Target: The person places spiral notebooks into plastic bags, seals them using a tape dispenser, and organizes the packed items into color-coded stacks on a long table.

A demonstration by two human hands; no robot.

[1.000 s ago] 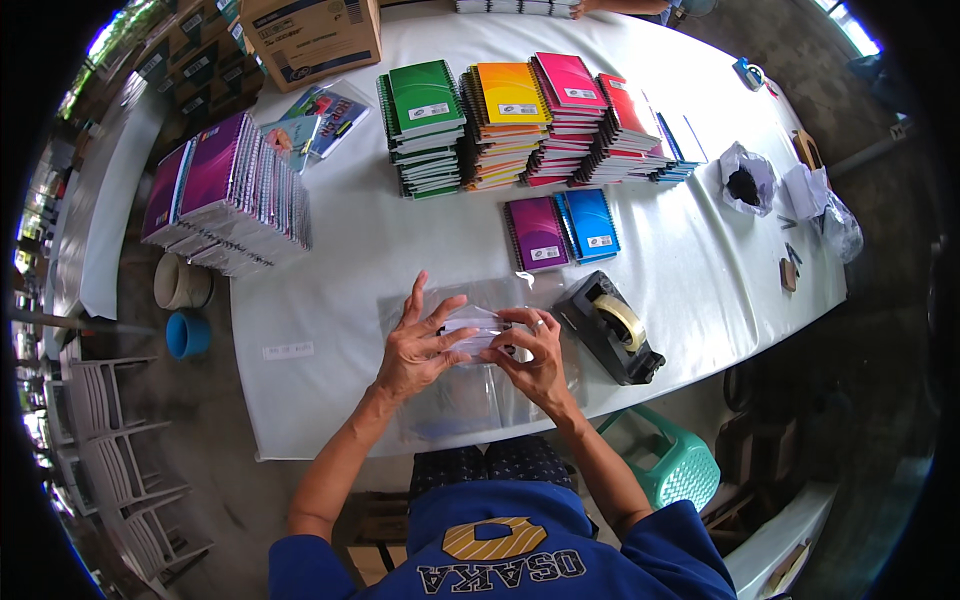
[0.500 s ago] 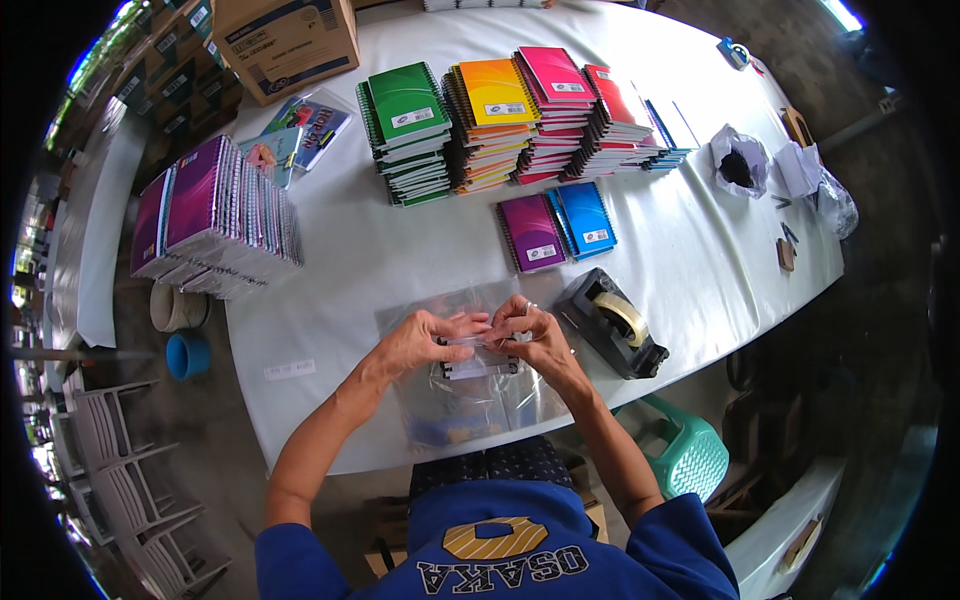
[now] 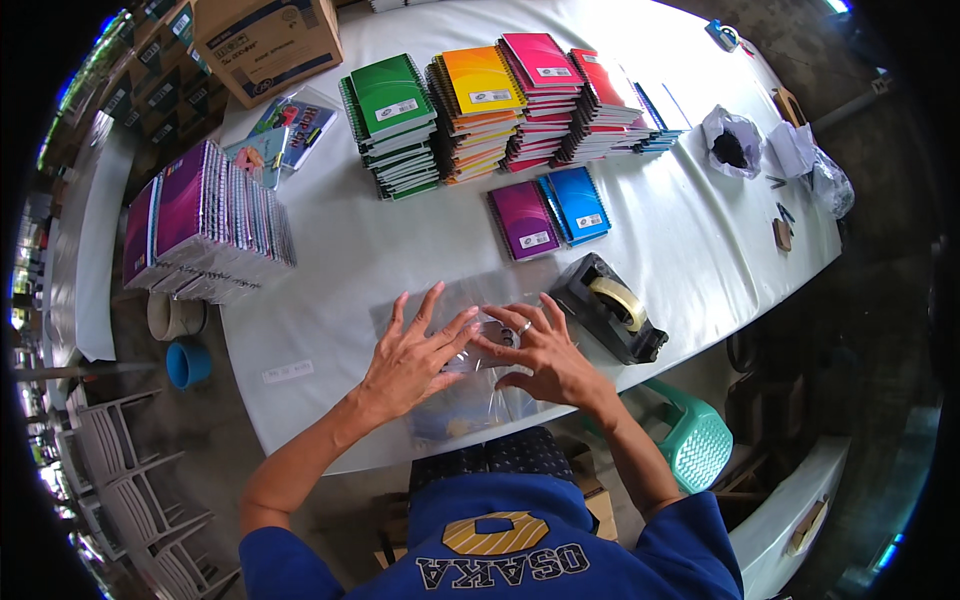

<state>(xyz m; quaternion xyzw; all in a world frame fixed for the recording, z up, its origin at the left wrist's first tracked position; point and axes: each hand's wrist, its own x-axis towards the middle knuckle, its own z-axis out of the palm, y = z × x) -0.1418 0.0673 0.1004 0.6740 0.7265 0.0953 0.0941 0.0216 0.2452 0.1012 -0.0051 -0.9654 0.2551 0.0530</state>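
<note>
My left hand [image 3: 408,358] is open, with its fingers spread over clear plastic bags [image 3: 455,415] lying at the table's near edge. My right hand [image 3: 548,352] is open too, its fingers apart and pointing toward the left hand's fingertips. Between and under the hands is a small pale item with dark marks [image 3: 488,348], partly covered by fingers and shiny plastic; its kind cannot be made out. Just right of the right hand stands a black tape dispenser [image 3: 640,345] with a roll of tape. Beyond the hands lie a purple spiral notebook [image 3: 523,220] and blue spiral notebooks [image 3: 575,207].
Stacks of green [image 3: 388,100], yellow [image 3: 480,80], pink [image 3: 538,62] and red notebooks [image 3: 605,85] line the far side. Plastic-wrapped purple notebooks [image 3: 180,205] stand left, near a cardboard box [image 3: 265,50]. A crumpled bag [image 3: 733,140] sits right; a green stool [image 3: 697,445] stands below the edge.
My fingers have come out of their pinch over the plastic and spread apart. The hands now lie flatter, covering more of the small item. The whole view has shifted slightly.
</note>
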